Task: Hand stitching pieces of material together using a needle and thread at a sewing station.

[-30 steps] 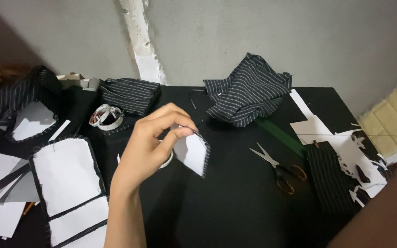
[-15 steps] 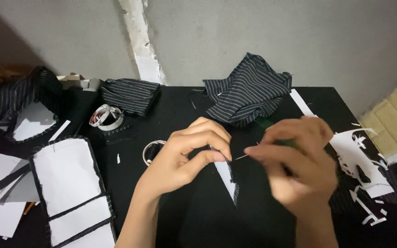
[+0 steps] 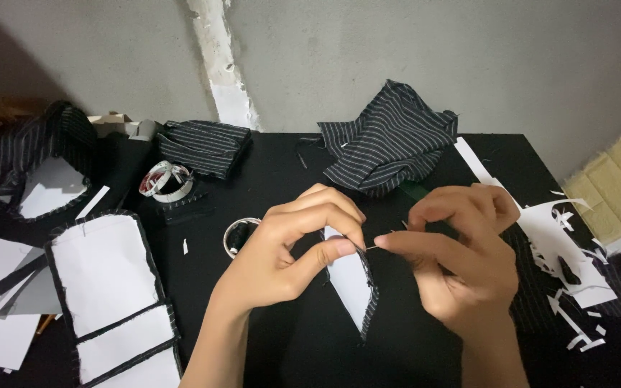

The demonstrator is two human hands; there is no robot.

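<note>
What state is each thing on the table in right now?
Fabric piece: held up, pinched by left hand.
Needle: pinched in right hand fingers.
Striped cloth: crumpled.
Tape roll: lying flat.
Thread spool: lying on table.
Paper scraps: scattered.

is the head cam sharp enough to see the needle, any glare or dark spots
Head view: sharp on the left hand, the right hand and the white-backed fabric piece; the needle is only a thin sliver; soft even light, no glare; black table swallows detail; upper-left wall is shadowed.
</note>
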